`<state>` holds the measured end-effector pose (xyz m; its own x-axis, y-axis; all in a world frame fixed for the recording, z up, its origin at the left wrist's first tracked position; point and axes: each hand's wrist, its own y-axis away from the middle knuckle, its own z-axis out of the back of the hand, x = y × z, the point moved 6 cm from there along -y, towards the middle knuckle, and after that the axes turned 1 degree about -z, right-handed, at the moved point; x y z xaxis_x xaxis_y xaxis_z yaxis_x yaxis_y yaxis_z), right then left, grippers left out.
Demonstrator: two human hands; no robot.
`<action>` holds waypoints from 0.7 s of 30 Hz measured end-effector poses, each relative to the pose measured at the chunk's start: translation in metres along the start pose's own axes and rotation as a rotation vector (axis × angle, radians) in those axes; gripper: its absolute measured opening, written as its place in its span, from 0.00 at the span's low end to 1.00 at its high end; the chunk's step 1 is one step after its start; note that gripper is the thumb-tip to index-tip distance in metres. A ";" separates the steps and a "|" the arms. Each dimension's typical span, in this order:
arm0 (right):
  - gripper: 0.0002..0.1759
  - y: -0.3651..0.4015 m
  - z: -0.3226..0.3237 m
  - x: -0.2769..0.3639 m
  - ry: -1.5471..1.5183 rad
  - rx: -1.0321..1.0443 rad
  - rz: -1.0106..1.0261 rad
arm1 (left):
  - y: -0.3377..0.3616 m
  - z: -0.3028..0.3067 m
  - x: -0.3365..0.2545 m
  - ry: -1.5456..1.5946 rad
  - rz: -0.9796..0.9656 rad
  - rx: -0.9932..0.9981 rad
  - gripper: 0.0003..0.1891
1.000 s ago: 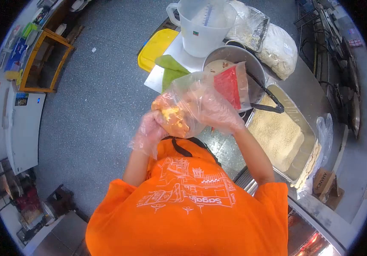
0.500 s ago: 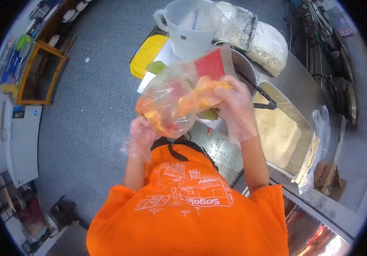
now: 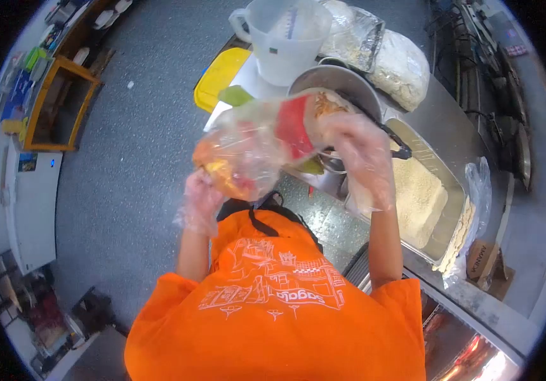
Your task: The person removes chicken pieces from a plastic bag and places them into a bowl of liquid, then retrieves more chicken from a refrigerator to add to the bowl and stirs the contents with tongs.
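My left hand [image 3: 200,200], in a clear plastic glove, grips the lower left of a transparent plastic bag [image 3: 254,136] with a red label. Orange, wet-looking food pieces [image 3: 222,171] lie inside, at the bag's left end. My gloved right hand [image 3: 359,143] is closed at the bag's other end, near its mouth, its fingertips partly hidden and slightly blurred. A brownish patch shows just above those fingers. Behind this hand stands a metal pot [image 3: 349,79] with a black handle [image 3: 400,149].
Right of the pot, a metal tray [image 3: 454,184] holds pale crumbs [image 3: 416,197]. A large measuring jug [image 3: 286,44], a yellow lid [image 3: 219,79] and plastic-wrapped packs [image 3: 400,70] stand at the back. A cardboard piece [image 3: 482,257] lies on the right.
My right hand has moved slightly down and right, and the orange piece it held no longer shows there. The bag now stretches sideways toward that hand, its label shifted left and lower.
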<state>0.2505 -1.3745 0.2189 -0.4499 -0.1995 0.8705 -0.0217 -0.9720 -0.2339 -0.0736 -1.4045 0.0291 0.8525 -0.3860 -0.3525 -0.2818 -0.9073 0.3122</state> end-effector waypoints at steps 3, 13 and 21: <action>0.09 0.007 -0.059 -0.009 -0.365 0.558 -0.061 | -0.003 -0.036 0.023 0.016 0.065 0.122 0.36; 0.05 0.009 -0.088 -0.004 -0.531 0.590 -0.236 | 0.004 -0.098 0.030 -0.552 -0.006 -0.060 0.26; 0.11 0.017 -0.113 -0.022 -0.396 0.554 -0.069 | 0.001 -0.104 0.041 -0.216 -0.117 -0.189 0.24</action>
<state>0.1588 -1.3730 0.1471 -0.1010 -0.0628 0.9929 0.4693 -0.8830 -0.0081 0.0066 -1.4034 0.1069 0.7553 -0.3253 -0.5689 -0.0827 -0.9085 0.4097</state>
